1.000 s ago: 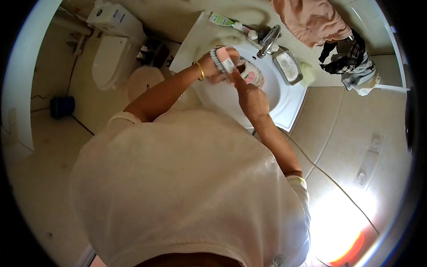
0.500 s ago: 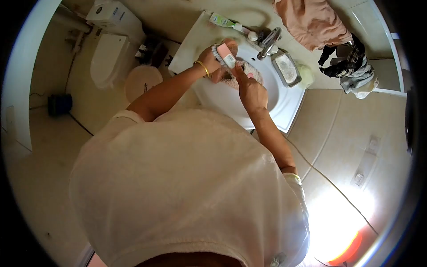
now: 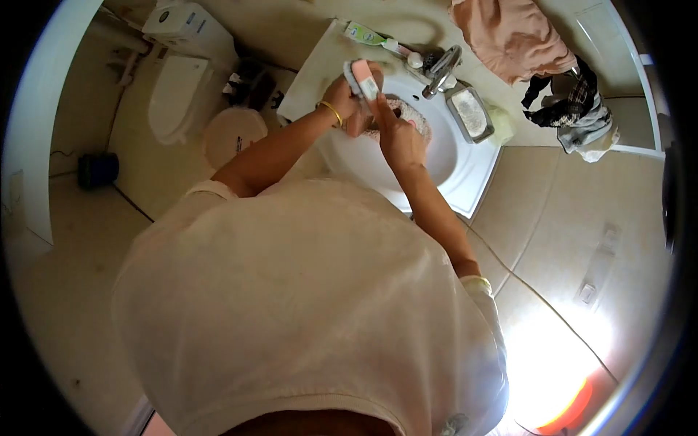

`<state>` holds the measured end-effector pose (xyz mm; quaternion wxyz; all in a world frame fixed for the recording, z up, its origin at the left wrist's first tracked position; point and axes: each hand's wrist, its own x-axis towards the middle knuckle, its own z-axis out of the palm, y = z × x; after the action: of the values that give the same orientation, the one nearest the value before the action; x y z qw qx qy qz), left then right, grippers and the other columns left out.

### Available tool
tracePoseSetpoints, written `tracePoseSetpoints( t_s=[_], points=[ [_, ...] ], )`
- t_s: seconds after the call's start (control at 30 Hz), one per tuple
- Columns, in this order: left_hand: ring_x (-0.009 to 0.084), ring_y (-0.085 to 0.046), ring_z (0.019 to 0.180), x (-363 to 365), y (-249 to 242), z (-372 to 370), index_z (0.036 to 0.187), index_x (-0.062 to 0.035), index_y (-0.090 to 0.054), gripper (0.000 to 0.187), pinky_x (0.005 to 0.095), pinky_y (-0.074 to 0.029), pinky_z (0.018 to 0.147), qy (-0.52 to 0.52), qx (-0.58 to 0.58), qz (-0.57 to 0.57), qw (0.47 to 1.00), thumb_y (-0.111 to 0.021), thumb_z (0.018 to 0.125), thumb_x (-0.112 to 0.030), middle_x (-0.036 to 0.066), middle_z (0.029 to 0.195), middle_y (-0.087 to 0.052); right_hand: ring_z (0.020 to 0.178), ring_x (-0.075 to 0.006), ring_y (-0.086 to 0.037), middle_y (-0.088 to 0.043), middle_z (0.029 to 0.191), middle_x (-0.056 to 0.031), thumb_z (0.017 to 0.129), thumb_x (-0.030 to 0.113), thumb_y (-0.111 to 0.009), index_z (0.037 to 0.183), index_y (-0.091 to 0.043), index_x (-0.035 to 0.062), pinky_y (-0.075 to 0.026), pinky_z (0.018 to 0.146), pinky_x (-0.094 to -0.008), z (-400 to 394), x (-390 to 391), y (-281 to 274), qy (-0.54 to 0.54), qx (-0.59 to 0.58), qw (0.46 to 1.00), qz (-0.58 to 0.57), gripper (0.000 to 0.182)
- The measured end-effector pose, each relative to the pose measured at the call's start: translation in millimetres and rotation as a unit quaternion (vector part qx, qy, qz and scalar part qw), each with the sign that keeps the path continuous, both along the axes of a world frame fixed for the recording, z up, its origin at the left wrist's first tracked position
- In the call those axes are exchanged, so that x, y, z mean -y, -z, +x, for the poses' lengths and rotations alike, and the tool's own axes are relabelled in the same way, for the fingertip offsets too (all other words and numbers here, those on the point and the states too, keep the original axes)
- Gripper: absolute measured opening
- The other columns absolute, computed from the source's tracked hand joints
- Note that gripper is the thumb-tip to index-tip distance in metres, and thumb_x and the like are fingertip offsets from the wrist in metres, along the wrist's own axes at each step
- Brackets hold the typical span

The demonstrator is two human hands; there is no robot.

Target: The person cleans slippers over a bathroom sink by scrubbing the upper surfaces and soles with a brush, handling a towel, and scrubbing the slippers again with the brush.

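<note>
Over the white sink basin (image 3: 443,163), both hands work close together. Left hand (image 3: 342,98): closed around a pink scrub brush (image 3: 361,78), bristle side facing left, brush body tilted and raised just above the basin's rear-left rim. A gold bangle (image 3: 331,112) sits on the left wrist. Right hand (image 3: 398,139): closed on a fuzzy slipper (image 3: 411,116) that lies in the basin; the fingers press on its near edge and hide most of its sole. Brush and slipper are just beside each other; contact between the bristles and the slipper cannot be confirmed, because the hands cover the meeting point.

Behind the hands, a chrome faucet (image 3: 441,67) stands at the back of the basin. A toothpaste tube (image 3: 367,35) lies on the counter (image 3: 313,80) to the left of the faucet. A rectangular soap dish (image 3: 470,112) rests on the basin's right rim, with a pale yellow-green item (image 3: 502,120) just beside it; its nature cannot be determined.

Farther right, a peach cloth (image 3: 509,33) and a dark checked garment (image 3: 574,105) lie piled on a white surface. To the left of the counter stand a white toilet (image 3: 174,80) and a round bin (image 3: 233,134) on the tiled floor (image 3: 65,291). A cable (image 3: 538,291) runs across the floor on the right toward a strongly overexposed patch. The person's shirt (image 3: 305,305) fills the lower frame and blocks the view of the sink's front.
</note>
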<state>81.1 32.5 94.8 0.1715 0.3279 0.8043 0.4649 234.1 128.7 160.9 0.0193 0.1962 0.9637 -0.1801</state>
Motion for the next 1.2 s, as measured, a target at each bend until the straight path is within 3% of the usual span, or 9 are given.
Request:
tracePoseSetpoints(
  t_s=[0.23,0.33,0.4,0.57,0.67,0.7,0.93,1.1,1.2],
  points=[
    [0.0306,-0.057,0.098,7,15,4,0.119,-0.0049,-0.045,0.056,0.0369,-0.045,0.083,-0.008,-0.01,-0.017,1.0,-0.069,0.069,-0.013,0.016,0.106,-0.058,0.076,-0.0377,-0.061,-0.064,0.08,-0.0175,0.093,0.031,-0.038,0.129,-0.045,0.0228,-0.047,0.066,-0.047,-12,-15,2,0.027,-0.103,0.993,-0.047,0.037],
    [0.0323,-0.056,0.097,8,28,-1,0.118,-0.005,-0.046,0.056,0.0382,-0.045,0.082,0.012,-0.017,0.078,0.997,-0.069,0.069,-0.015,0.016,0.107,-0.058,0.076,-0.037,-0.062,-0.065,0.082,-0.0157,0.093,0.029,-0.035,0.132,-0.04,0.0228,-0.048,0.067,-0.0476,4,2,-7,-0.022,0.054,0.998,-0.01,0.039],
    [0.0311,-0.057,0.097,8,28,5,0.118,-0.0058,-0.046,0.054,0.0374,-0.046,0.081,-0.007,-0.094,0.047,0.994,-0.068,0.07,-0.015,0.015,0.106,-0.058,0.072,-0.0374,-0.062,-0.064,0.079,-0.0169,0.092,0.024,-0.037,0.133,-0.039,0.0248,-0.047,0.065,-0.0498,-12,-25,8,0.022,-0.062,0.994,-0.084,0.04],
    [0.0358,-0.055,0.096,1,29,-3,0.116,-0.0074,-0.048,0.056,0.0385,-0.045,0.08,0.003,0.12,0.084,0.989,-0.071,0.067,-0.019,0.017,0.105,-0.057,0.073,-0.0392,-0.06,-0.063,0.079,-0.0201,0.093,0.026,-0.04,0.124,-0.049,0.0215,-0.046,0.061,-0.0506,6,10,-12,-0.029,0.014,0.998,-0.054,0.033],
    [0.0221,-0.056,0.091,0,7,5,0.117,-0.0061,-0.047,0.054,0.0291,-0.045,0.078,0.016,-0.028,-0.104,0.994,-0.071,0.069,-0.012,0.014,0.1,-0.056,0.072,-0.0397,-0.06,-0.062,0.08,-0.0211,0.093,0.026,-0.039,0.126,-0.046,0.0213,-0.046,0.059,-0.0498,-9,-12,-9,0.025,-0.023,0.998,-0.049,0.035],
    [0.0349,-0.056,0.095,0,10,11,0.113,-0.0076,-0.049,0.052,0.038,-0.045,0.079,-0.012,-0.091,0.019,0.996,-0.071,0.067,-0.016,0.016,0.1,-0.059,0.07,-0.0402,-0.06,-0.062,0.079,-0.0207,0.093,0.026,-0.039,0.126,-0.046,0.0202,-0.046,0.058,-0.0493,-15,-20,-6,0.06,-0.065,0.993,-0.075,0.035],
    [0.0314,-0.056,0.094,-4,-7,12,0.115,-0.0056,-0.049,0.052,0.0341,-0.046,0.077,0.032,-0.025,-0.135,0.99,-0.07,0.068,-0.01,0.016,0.099,-0.057,0.079,-0.0375,-0.061,-0.063,0.091,-0.019,0.09,0.017,-0.039,0.132,-0.039,0.0219,-0.047,0.066,-0.0483,5,-20,-24,0.033,0.045,0.998,-0.026,0.043],
    [0.0352,-0.055,0.091,-1,-22,29,0.112,-0.0032,-0.049,0.05,0.0395,-0.045,0.076,0.049,-0.126,0.07,0.988,-0.068,0.066,-0.008,0.017,0.097,-0.057,0.086,-0.0347,-0.061,-0.061,0.102,-0.0203,0.089,0.014,-0.047,0.134,-0.038,0.017,-0.048,0.07,-0.0446,16,-41,0,-0.017,-0.031,0.999,0.011,0.047],
    [0.0365,-0.054,0.082,4,-38,25,0.102,-0.002,-0.052,0.04,0.0422,-0.044,0.071,0.065,-0.2,0.086,0.974,-0.064,0.064,-0.009,0.016,0.087,-0.056,0.089,-0.0327,-0.062,-0.059,0.108,-0.0196,0.091,0.019,-0.048,0.13,-0.044,0.01,-0.049,0.07,-0.0406,29,-60,24,0.102,-0.048,0.972,-0.208,0.041]
  ],
)
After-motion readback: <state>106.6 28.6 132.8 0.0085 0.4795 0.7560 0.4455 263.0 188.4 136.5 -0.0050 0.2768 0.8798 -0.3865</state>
